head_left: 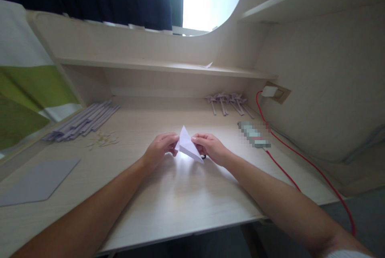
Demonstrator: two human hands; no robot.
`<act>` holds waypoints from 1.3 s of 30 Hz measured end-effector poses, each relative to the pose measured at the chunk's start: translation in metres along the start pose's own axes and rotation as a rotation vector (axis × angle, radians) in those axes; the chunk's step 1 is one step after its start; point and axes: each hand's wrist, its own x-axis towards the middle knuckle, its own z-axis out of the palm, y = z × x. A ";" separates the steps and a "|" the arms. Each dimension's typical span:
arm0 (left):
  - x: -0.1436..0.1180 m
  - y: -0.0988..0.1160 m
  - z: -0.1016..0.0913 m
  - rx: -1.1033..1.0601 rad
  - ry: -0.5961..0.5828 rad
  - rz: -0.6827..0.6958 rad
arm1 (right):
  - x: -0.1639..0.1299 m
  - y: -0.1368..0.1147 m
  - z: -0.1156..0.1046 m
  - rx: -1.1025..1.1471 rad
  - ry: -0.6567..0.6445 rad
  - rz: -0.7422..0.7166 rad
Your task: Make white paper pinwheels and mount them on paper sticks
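Note:
Between my two hands, a small folded sheet of white paper (pixel 187 146) is held above the desk, its pointed tip upward and a flap angled toward the lower right. My left hand (pixel 161 146) pinches its left edge with thumb and fingers. On the other side, my right hand (pixel 209 146) grips the right edge, thumb on top. A small dark object (pixel 203 156) shows just under the right fingers; its kind cannot be made out.
Rolled paper sticks (pixel 87 119) lie at the left, near scattered thin wooden bits (pixel 104 140) and a paper stack (pixel 39 182). Paper pinwheels (pixel 227 101) rest at the back right. A pixelated device (pixel 254 134) with a red cable (pixel 282 172) lies right, below a wall charger (pixel 269 91).

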 end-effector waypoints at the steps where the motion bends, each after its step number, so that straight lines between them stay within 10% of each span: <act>1: 0.000 0.000 0.000 0.008 0.000 -0.003 | 0.000 0.000 0.000 -0.008 0.002 -0.003; 18: 0.007 -0.011 -0.005 0.234 0.166 0.033 | -0.018 -0.002 0.008 -0.645 0.009 -0.377; 39: 0.003 0.002 0.003 0.259 0.114 0.074 | 0.004 -0.002 -0.002 -0.043 0.182 -0.032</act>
